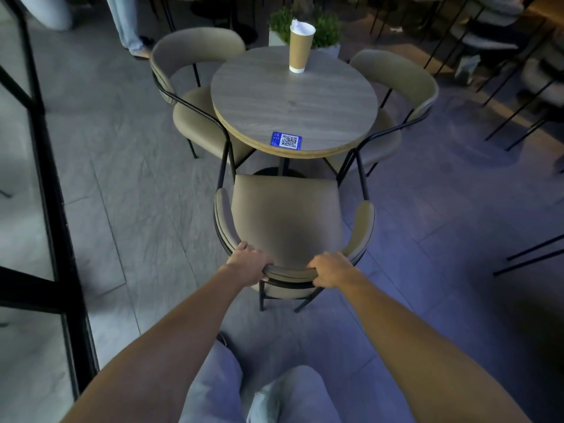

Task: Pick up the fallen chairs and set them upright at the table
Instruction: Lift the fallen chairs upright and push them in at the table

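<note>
A beige padded chair [285, 215] with black metal legs stands upright right in front of me, its seat facing the round wooden table [293, 102]. My left hand [248, 265] grips the left part of its curved backrest top. My right hand [331, 268] grips the right part of the same backrest. Two more beige chairs stand upright at the table, one on the left [195, 114] and one on the right [399, 87].
A paper cup [300, 45] and a blue QR sticker [286, 140] are on the table. Potted plants [326, 32] stand behind it. A black-framed glass partition [45, 178] runs along the left. More chairs [531, 87] and a person's legs [125, 22] are farther back.
</note>
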Tool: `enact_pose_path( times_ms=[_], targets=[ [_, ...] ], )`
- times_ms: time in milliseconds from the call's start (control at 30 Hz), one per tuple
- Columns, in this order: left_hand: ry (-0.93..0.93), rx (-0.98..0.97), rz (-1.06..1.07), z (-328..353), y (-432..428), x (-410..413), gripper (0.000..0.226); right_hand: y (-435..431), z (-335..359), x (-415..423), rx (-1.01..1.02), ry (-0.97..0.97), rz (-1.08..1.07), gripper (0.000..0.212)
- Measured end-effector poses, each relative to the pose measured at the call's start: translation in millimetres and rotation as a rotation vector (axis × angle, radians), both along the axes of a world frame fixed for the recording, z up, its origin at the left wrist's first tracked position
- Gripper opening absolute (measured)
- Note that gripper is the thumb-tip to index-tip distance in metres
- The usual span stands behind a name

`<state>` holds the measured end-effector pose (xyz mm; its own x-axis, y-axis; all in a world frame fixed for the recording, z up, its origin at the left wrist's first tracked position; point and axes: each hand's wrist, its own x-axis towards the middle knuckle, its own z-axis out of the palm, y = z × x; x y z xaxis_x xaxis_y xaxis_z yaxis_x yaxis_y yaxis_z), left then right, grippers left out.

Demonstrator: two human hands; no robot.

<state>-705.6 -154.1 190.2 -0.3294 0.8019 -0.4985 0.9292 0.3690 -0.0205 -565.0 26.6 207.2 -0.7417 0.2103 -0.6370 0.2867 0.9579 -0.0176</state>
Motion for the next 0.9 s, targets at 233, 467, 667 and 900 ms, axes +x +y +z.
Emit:
enact_pose_path(
  times_ms=[233, 467, 667, 900],
  targets=[
    [-0.006, -0.021, -0.022, 3.1, -16.2, 10.7, 0.035, -19.5, -0.6, 12.7, 0.020, -0.005, -0.004, 0.047],
    [-0.008, -0.046, -0.013, 7.2, -24.0, 17.5, 0.037, -32.4, -2.8, 21.9, 0.024, 0.000, -0.027, 0.040],
    [-0.024, -0.051, -0.005, 9.8, -26.4, 18.6, 0.040, -35.9, -4.5, 25.8, 0.030, 0.002, -0.034, 0.040],
    [-0.011, -0.063, 0.004, 12.8, -25.0, 24.2, 0.038, -35.9, -3.4, 27.7, 0.040, -0.005, -0.038, 0.039]
  ],
)
